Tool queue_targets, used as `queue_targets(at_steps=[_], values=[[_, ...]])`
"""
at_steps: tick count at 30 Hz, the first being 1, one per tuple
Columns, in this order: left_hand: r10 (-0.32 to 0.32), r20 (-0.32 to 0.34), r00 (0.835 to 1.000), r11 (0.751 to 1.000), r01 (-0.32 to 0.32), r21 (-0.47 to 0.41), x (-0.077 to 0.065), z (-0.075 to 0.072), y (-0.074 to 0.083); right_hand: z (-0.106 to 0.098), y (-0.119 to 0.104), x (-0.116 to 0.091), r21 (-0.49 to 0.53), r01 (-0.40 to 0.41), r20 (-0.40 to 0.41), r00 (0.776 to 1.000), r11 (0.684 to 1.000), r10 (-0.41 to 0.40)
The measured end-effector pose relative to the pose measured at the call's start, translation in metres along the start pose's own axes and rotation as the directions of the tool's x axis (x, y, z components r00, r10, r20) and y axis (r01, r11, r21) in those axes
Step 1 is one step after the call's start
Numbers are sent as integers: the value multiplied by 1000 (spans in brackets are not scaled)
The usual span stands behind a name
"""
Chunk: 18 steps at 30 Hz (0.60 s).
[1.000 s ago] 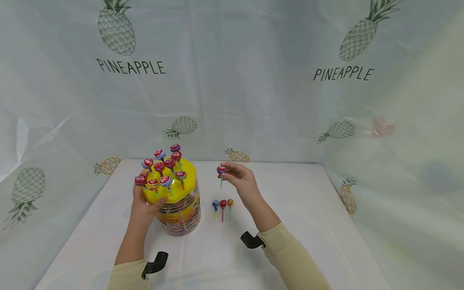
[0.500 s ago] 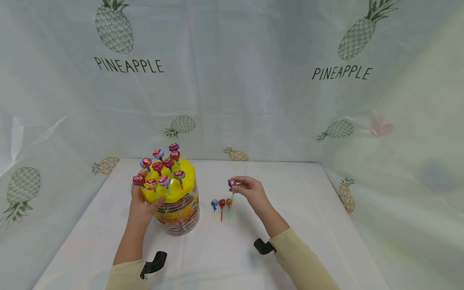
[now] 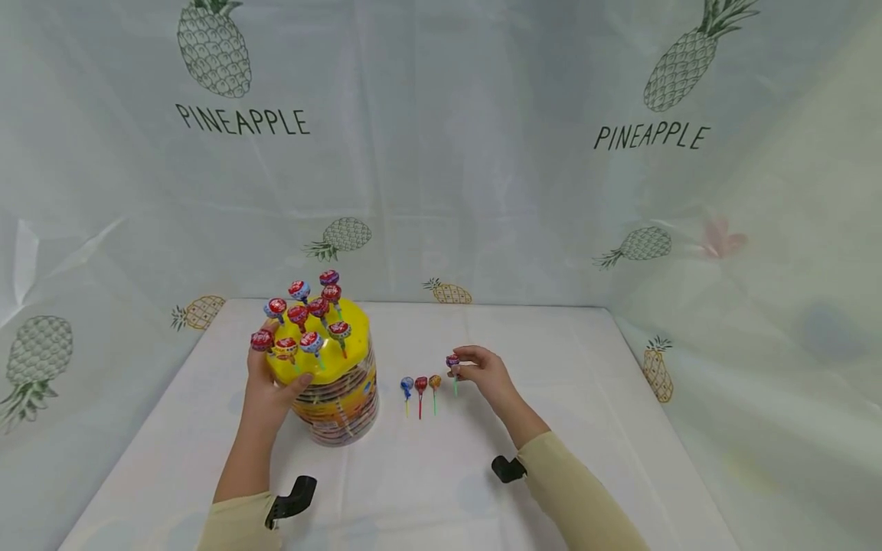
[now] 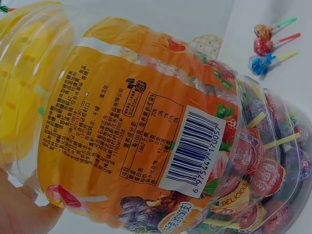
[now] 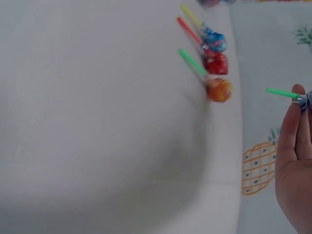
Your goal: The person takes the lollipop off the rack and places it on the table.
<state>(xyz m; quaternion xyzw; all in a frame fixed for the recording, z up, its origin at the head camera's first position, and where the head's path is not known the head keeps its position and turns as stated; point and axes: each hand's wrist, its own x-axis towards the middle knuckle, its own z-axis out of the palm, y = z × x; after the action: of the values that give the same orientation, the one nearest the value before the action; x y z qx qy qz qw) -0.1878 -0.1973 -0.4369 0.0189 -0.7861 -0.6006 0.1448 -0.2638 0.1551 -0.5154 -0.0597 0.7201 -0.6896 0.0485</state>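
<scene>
My left hand (image 3: 271,396) grips the upper side of a clear plastic jar (image 3: 342,413) full of lollipops, its thumb at the yellow lid (image 3: 353,356). Several wrapped lollipops stand stuck upright in that lid. The left wrist view shows the jar's orange label (image 4: 107,131) with a barcode. Over the table, my right hand (image 3: 488,376) pinches a purple-wrapped lollipop (image 3: 452,360) by its head, the green stick (image 5: 282,92) pointing down in the head view. Just left of it, a blue lollipop (image 3: 407,384), a red lollipop (image 3: 421,383) and an orange lollipop (image 3: 435,381) lie in a row.
A white cloth covers the table (image 3: 565,459). Behind it hangs a pale curtain (image 3: 482,199) printed with pineapples. Black camera mounts (image 3: 294,499) sit on both wrists.
My right hand has moved right and down toward the table with the purple lollipop, coming beside the row of three. The left hand keeps its hold on the jar.
</scene>
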Motion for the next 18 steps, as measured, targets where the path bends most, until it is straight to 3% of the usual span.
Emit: queue_targets(at_steps=[7,14,18], values=[[0,-7,1000,1000,0,2,0,0,-1,-3,21,6,-15,-60,36,998,998,60],[7,-6,1000,1000,-7,-8,1,0,-3,-4,37,13,-183,-131,45,989,974,142],[-3,-3,1000,1000,3,-3,1,0,-3,-6,47,18,-223,-168,68,980,960,187]])
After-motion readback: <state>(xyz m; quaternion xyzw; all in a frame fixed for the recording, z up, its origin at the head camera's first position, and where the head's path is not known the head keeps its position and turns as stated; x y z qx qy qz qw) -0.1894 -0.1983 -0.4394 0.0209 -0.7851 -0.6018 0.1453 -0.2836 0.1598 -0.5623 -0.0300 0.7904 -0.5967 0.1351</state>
